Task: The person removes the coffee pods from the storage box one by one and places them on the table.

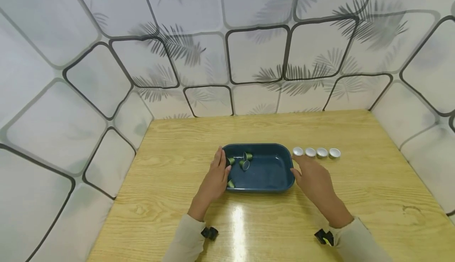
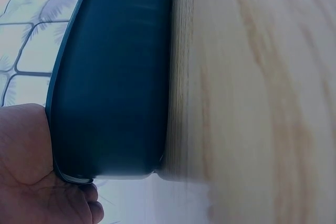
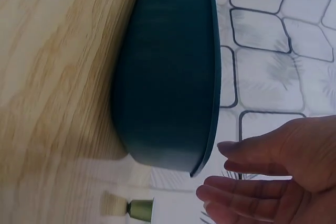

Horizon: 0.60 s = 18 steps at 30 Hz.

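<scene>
The blue tray is set on the table, its nine o'clock end gripped by the left hand, with the thumb hooked over the rim and the fingers laid along the outer wall. Its three o'clock end is flanked by the right hand, thumb and fingers parted around nothing, though whether the rim is touched cannot be told. Four green pods are scattered inside between eight and eleven o'clock, and four upright pods are lined up outside, between two and three.
</scene>
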### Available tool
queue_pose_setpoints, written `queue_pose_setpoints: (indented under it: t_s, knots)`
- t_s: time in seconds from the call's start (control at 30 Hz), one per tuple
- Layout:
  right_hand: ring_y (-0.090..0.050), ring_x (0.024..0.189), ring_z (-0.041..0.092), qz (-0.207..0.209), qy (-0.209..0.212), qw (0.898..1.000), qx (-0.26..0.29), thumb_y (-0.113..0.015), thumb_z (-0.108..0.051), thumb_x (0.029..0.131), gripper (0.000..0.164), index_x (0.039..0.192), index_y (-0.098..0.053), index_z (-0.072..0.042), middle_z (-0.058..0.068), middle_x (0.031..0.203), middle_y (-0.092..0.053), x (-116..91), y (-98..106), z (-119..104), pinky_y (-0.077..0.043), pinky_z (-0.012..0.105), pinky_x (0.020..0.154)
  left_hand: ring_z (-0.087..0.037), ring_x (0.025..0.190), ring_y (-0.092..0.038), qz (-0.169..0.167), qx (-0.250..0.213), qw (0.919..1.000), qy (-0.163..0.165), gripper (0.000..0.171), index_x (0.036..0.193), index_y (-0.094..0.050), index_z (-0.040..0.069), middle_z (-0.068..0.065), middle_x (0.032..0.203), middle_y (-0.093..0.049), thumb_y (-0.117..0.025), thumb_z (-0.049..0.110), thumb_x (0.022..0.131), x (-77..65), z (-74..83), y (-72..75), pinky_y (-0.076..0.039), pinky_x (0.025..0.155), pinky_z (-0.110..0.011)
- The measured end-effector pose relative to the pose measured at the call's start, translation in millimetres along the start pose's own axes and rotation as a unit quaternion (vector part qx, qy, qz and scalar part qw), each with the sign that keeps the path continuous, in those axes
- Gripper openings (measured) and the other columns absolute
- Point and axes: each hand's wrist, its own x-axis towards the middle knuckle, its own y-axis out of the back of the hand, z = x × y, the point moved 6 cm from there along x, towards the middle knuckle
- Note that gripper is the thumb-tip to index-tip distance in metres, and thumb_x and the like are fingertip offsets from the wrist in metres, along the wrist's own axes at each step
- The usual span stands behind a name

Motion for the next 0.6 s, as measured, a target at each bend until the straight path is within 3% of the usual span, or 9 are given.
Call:
queue_pose_setpoints:
  t_s: [0.13, 0.23, 0.37, 0.6]
  knots:
    - [-0.069, 0.076, 0.027, -0.025, 0.025, 0.999, 0.012, -0.083, -0.012, 0.086, 0.043, 0.125, -0.069, 0.000, 0.019, 0.108, -0.073, 0.5, -6.1, -9.5, -0.052, 0.035, 0.054, -0.031, 0.155, -0.006, 0.000, -0.001, 1.0000, -0.002, 0.061, 0.158, -0.010, -0.008, -0.022, 0.168, -0.001, -0.033, 0.026, 0.113, 0.4, 1.2, 1.3, -0.018, 0.121, -0.055]
    - [-0.070, 0.090, 0.033, -0.028, 0.035, 0.999, 0.011, -0.083, -0.012, 0.086, 0.043, 0.125, -0.069, 0.000, 0.020, 0.116, -0.072, 0.4, -7.0, -14.8, -0.058, 0.042, 0.066, -0.033, 0.155, -0.008, 0.002, -0.005, 1.0000, -0.003, 0.061, 0.158, -0.010, -0.008, -0.022, 0.168, -0.002, -0.035, 0.024, 0.113, 0.6, 2.2, 2.8, -0.019, 0.120, -0.056]
    - [-0.068, 0.104, 0.040, -0.027, 0.032, 0.999, 0.021, -0.083, -0.011, 0.086, 0.042, 0.124, -0.070, 0.001, 0.022, 0.119, -0.070, 0.4, -6.1, -19.1, -0.059, 0.048, 0.074, -0.037, 0.154, -0.011, 0.010, -0.004, 0.9999, -0.009, 0.061, 0.157, -0.012, -0.011, -0.025, 0.167, -0.004, -0.038, 0.022, 0.113, 0.4, 2.7, 3.9, -0.021, 0.119, -0.058]
    - [-0.066, 0.109, 0.039, -0.046, 0.036, 0.997, 0.051, -0.081, -0.010, 0.087, 0.041, 0.125, -0.069, 0.000, 0.020, 0.123, -0.069, 2.5, -10.4, -25.9, -0.057, 0.051, 0.084, -0.036, 0.154, -0.009, 0.011, -0.005, 0.9999, -0.009, 0.061, 0.157, -0.012, -0.011, -0.023, 0.168, -0.003, -0.037, 0.022, 0.113, 0.3, 2.6, 2.6, -0.020, 0.120, -0.058]
